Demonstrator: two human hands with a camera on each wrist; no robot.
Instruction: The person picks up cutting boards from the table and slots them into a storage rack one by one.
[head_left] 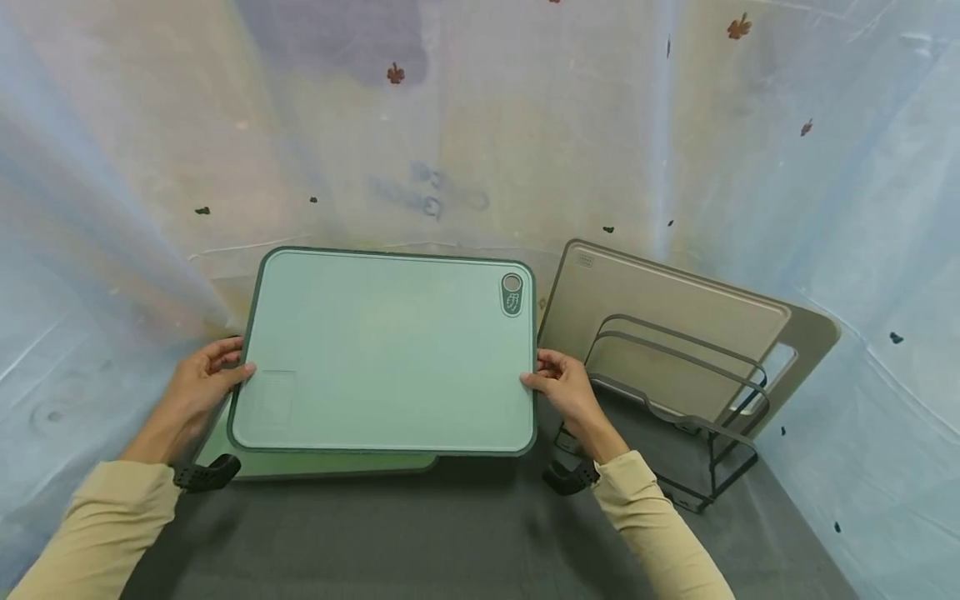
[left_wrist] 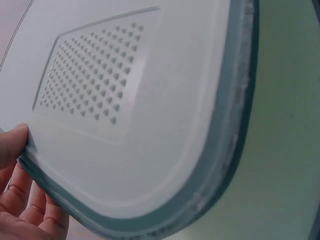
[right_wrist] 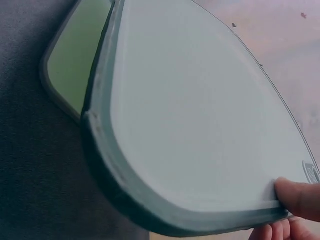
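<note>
A pale mint-green cutting board (head_left: pixel 390 350) with a dark green rim is held up, its broad face toward me. My left hand (head_left: pixel 204 379) pinches its left edge, thumb on the face and fingers behind. On the opposite edge my right hand (head_left: pixel 566 385) grips it the same way. The left wrist view shows a studded grating patch (left_wrist: pixel 95 75) near one corner of the board. A round hole sits in the upper right corner. Behind and below it lies a second, greener board (head_left: pixel 337 464), mostly hidden.
At the right a dark wire rack (head_left: pixel 708 425) stands on the grey table (head_left: pixel 390 533). Two beige boards, one in front (head_left: pixel 660 325) and one behind (head_left: pixel 806 350) with a handle slot, lean in it. A translucent plastic sheet (head_left: pixel 510 150) hangs at the back.
</note>
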